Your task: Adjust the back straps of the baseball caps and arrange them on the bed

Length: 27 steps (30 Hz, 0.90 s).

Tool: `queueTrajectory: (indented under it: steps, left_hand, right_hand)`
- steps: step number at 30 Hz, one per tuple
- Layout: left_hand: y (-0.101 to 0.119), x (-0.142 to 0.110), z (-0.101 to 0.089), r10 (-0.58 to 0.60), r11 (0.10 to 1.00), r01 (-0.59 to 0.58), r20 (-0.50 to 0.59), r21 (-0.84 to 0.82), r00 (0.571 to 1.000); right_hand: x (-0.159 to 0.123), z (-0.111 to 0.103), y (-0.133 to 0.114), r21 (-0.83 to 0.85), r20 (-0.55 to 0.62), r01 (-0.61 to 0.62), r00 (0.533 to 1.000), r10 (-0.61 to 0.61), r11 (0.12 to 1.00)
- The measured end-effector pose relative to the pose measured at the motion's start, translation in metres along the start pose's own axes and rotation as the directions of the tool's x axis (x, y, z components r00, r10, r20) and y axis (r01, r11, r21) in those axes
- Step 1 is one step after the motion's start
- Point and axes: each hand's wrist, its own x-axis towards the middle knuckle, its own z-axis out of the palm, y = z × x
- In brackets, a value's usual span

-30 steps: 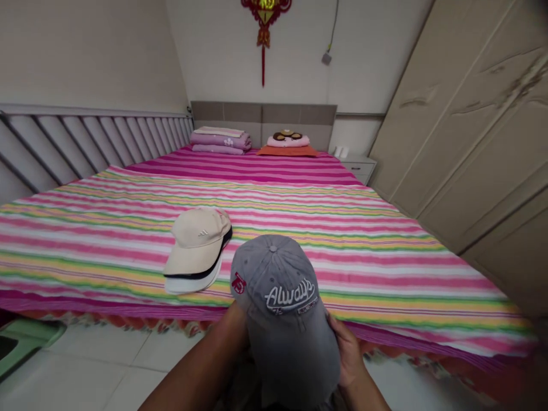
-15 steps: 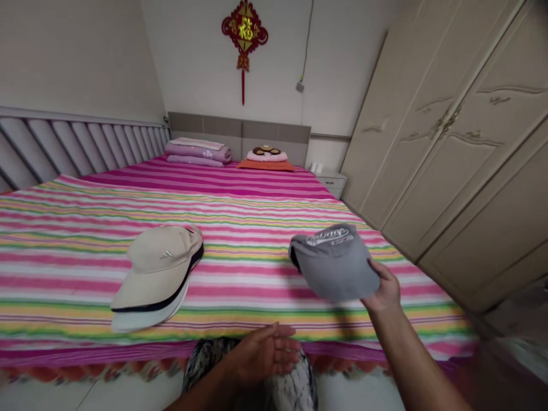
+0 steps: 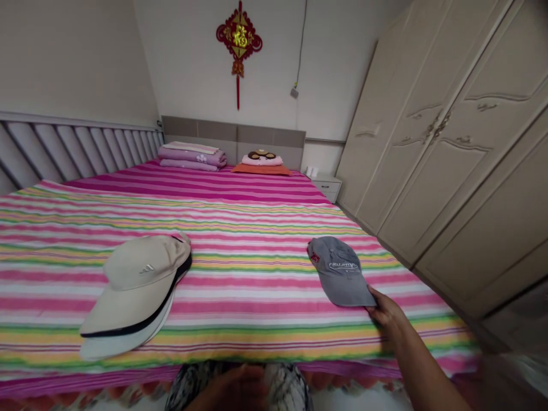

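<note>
While the R hand (image 3: 384,308) grips the brim edge of the gray cap (image 3: 341,273), thumb on top & fingers under, the L hand (image 3: 244,388) is low at the bottom of the view, dim & blurry, released w/ fingers loosely extended, in front of the patterned trousers (image 3: 286,387). Gray cap is upright over the near R part of the striped blanket (image 3: 240,285), brim twd the R hand, white lettering on front, red patch on side; can't tell if it bears fully on the cloth.

Well apart on the L side, the beige cap (image 3: 137,268) tops a stack, w/ a black cap (image 3: 183,268) & a pale cap (image 3: 115,344) showing under it, brims twd the near L. Blanket covers the near part of the bed (image 3: 197,182). At the far end, by the headboard (image 3: 269,137), are a folded purple quilt (image 3: 188,157) on the L & a pink bundle (image 3: 261,161) on an orange cloth (image 3: 261,170) to its R. Nightstand (image 3: 326,187) is R of the bed, near the wardrobe (image 3: 428,142); red ornament (image 3: 238,37) hangs on the back wall.
</note>
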Motion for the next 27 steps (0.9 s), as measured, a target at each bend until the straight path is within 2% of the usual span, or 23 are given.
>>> queueTrajectory:
  steps: [3, 6, 8, 11, 14, 16, 18, 20, 22, 25, 27]
  left_hand:
    - [-0.002, 0.001, -0.004, -0.012, 1.000, 0.012, 0.005, -0.013, 1.000]
    - [-0.004, 0.001, -0.005, -0.014, 1.000, 0.014, 0.001, -0.024, 1.000]
    - [-0.006, 0.000, -0.005, -0.004, 0.999, 0.004, -0.004, -0.034, 1.000]
    - [-0.005, -0.006, -0.006, 0.030, 0.999, -0.031, -0.008, -0.044, 1.000]
    - [0.002, -0.015, -0.006, 0.102, 0.995, -0.102, -0.034, -0.016, 0.994]
    - [0.011, -0.024, -0.004, 0.171, 0.985, -0.171, -0.066, 0.012, 0.983]
    - [0.023, -0.035, -0.002, 0.244, 0.970, -0.243, -0.125, 0.016, 0.962]
    - [0.036, -0.047, -0.001, 0.298, 0.951, -0.308, -0.214, -0.010, 0.930]
    - [0.048, -0.060, -0.001, 0.354, 0.922, -0.384, -0.306, -0.043, 0.884]
    - [0.062, -0.079, -0.004, 0.432, 0.855, -0.513, -0.434, -0.082, 0.790]
    - [0.068, -0.090, -0.006, 0.468, 0.802, -0.590, -0.511, -0.097, 0.721]
  right_hand:
    - [0.000, -0.005, 0.002, -0.138, -0.100, -0.057, 0.994, 0.043, 0.989]
    - [-0.005, -0.002, -0.003, -0.297, -0.161, -0.062, 0.987, 0.014, 0.953]
    - [-0.010, -0.001, -0.007, -0.433, -0.207, -0.063, 0.978, -0.031, 0.899]
    - [-0.022, -0.002, -0.016, -0.651, -0.287, -0.065, 0.943, -0.166, 0.756]
    - [-0.040, 0.001, -0.018, -0.810, -0.311, -0.046, 0.879, -0.362, 0.585]
    - [-0.057, 0.007, -0.007, -0.870, -0.264, -0.001, 0.846, -0.464, 0.493]
    - [-0.074, 0.015, 0.017, -0.912, -0.160, 0.088, 0.823, -0.545, 0.400]
    - [-0.092, 0.024, 0.051, -0.947, 0.023, 0.231, 0.741, -0.671, 0.223]
    - [-0.109, 0.035, 0.090, -0.891, 0.247, 0.444, 0.644, -0.724, 0.091]
    - [-0.133, 0.053, 0.139, -0.669, 0.607, 0.731, 0.432, -0.667, -0.135]
    - [-0.146, 0.066, 0.160, -0.530, 0.734, 0.816, 0.304, -0.607, -0.232]
